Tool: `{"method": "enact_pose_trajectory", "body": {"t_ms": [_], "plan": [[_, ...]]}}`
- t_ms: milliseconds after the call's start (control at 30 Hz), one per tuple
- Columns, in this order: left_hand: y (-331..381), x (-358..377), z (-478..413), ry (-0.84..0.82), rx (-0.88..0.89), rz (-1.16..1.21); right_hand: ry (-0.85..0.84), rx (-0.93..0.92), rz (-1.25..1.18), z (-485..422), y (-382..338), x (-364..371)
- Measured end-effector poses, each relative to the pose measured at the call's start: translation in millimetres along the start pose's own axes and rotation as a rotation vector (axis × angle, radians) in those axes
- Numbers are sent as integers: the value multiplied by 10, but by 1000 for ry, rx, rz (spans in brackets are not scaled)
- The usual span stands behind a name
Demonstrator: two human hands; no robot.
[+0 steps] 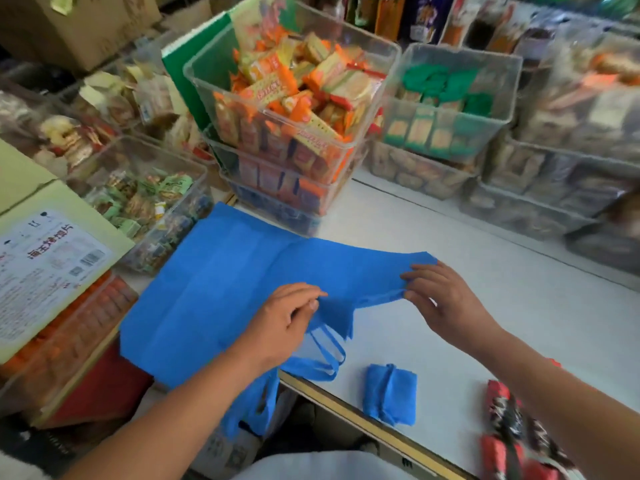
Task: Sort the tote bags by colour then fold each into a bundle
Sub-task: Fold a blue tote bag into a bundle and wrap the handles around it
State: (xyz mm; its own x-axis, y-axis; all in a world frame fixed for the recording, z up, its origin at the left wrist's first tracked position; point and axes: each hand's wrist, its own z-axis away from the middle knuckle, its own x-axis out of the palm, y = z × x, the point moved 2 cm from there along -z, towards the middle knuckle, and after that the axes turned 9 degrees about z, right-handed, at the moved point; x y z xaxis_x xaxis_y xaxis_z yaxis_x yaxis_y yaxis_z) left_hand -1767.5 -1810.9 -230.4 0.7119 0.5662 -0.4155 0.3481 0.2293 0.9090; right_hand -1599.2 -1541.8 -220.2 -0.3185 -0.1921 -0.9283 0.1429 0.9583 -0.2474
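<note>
Behind the small folded blue bundle [391,393], the flat blue fabric tote bag [214,289] on the white table [519,299] is being pinched at its mouth by left hand [287,317] and right hand [443,299], probably for a lengthwise fold next.

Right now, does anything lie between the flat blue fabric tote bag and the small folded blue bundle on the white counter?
Nothing visible does. Only the handle loops of the tote bag lie on the counter before the bundle.
</note>
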Motion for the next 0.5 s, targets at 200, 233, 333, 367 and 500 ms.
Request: {"method": "enact_pose_trajectory", "body": {"t_ms": [200,233,333,367,500], "plan": [[1033,723,-525,-203,-154,227,176,204,339,766,535,-596],[1169,879,-601,-247,-96,154,192,238,371,861,580,-629],[1475,1288,-794,-357,208,-312,266,328,463,1030,626,-722],[1511,1410,-843,-404,272,-422,292,362,499,1058,631,-746],[1443,1736,-992,-446,344,-630,328,417,481,1087,637,-749]]}}
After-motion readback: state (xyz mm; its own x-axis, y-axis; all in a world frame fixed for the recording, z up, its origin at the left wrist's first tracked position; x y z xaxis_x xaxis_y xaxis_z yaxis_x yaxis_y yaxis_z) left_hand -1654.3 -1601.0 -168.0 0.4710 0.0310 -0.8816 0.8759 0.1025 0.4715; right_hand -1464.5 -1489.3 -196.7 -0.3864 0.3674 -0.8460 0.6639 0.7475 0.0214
